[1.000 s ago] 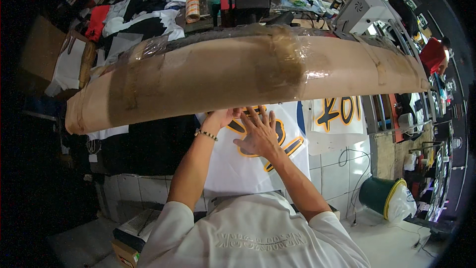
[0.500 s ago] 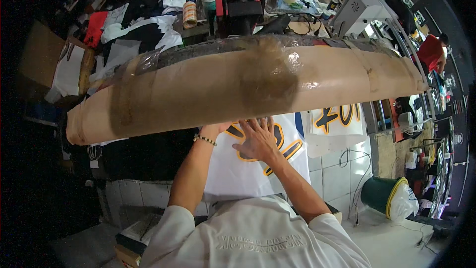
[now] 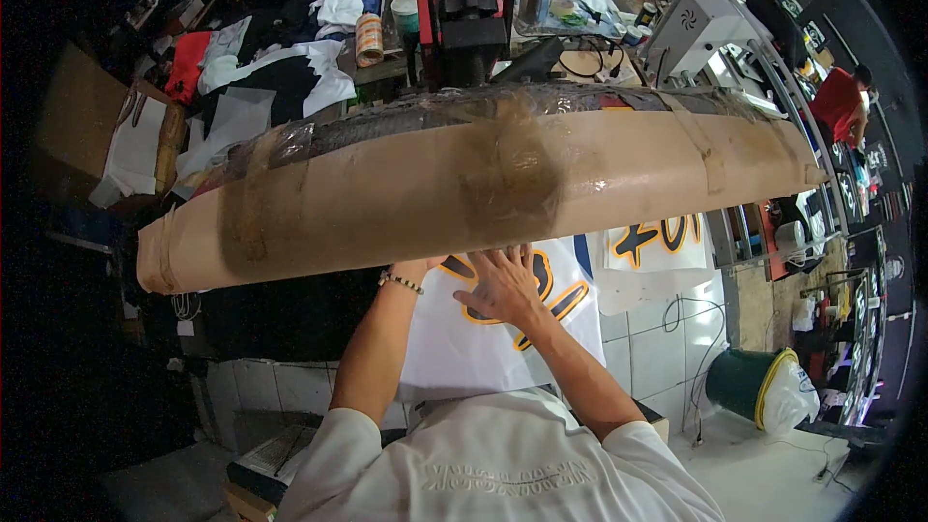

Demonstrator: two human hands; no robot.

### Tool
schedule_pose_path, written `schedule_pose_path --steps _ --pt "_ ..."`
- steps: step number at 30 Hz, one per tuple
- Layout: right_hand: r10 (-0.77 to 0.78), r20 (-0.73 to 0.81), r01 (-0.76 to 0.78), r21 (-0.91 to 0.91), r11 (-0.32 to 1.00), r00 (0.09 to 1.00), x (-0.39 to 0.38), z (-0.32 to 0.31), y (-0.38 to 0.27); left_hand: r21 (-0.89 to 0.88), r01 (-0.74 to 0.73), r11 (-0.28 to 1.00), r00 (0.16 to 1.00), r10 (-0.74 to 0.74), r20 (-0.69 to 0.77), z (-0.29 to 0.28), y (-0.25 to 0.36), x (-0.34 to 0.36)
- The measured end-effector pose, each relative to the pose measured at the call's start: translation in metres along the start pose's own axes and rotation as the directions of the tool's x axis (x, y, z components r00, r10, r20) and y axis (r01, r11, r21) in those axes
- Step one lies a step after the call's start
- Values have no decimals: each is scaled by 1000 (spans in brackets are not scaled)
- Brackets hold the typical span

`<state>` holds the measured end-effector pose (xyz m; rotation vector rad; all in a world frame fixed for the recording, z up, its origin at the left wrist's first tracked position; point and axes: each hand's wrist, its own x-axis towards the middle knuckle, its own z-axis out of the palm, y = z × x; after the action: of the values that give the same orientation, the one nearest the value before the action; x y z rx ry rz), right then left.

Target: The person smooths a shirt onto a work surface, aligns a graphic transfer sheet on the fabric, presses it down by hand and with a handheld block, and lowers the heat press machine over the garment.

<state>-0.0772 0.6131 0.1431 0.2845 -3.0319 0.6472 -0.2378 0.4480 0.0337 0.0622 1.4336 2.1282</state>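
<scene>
Across the middle of the view, a long tan padded platen (image 3: pixel 387 213) wrapped in clear and brown tape hangs over a white garment (image 3: pixel 454 362) with dark, orange-edged lettering. My right hand (image 3: pixel 498 290) lies spread on that lettering, fingertips near the platen's lower edge. My left hand (image 3: pixel 422 268), with a beaded bracelet on the wrist, is at the garment's upper left, its fingers hidden by the platen. To the right lies a white printed sheet (image 3: pixel 638 266) with similar lettering.
A cluttered bench beyond holds white cloths (image 3: pixel 338 5), cans (image 3: pixel 369 39) and a pale boxy machine (image 3: pixel 691 24). A cardboard box (image 3: pixel 77 135) stands left. A person in red (image 3: pixel 836 101) is at far right. A green bucket (image 3: pixel 735 377) and cables are on the tiled floor.
The platen and background have shifted lower in the view, the platen slightly more. More of my left hand is now covered by it. My right hand stays spread on the garment, slightly lower in view.
</scene>
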Motion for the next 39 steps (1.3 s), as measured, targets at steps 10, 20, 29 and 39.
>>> schedule_pose_path --steps 10,20,29,39 --pt "-2 11 2 8 1000 1000 1 -3 -3 -428 175 887 980 -199 -11 5 10 -8" --pt "2 22 -2 -4 1000 1000 1 -2 -1 -402 160 902 984 -178 -8 3 6 -6" --pt "-22 19 22 2 1000 1000 1 0 -4 -350 140 926 984 -169 -54 8 19 -14" --pt "-21 9 20 16 1000 1000 0 -2 -5 -253 246 935 969 -238 63 12 38 -23"
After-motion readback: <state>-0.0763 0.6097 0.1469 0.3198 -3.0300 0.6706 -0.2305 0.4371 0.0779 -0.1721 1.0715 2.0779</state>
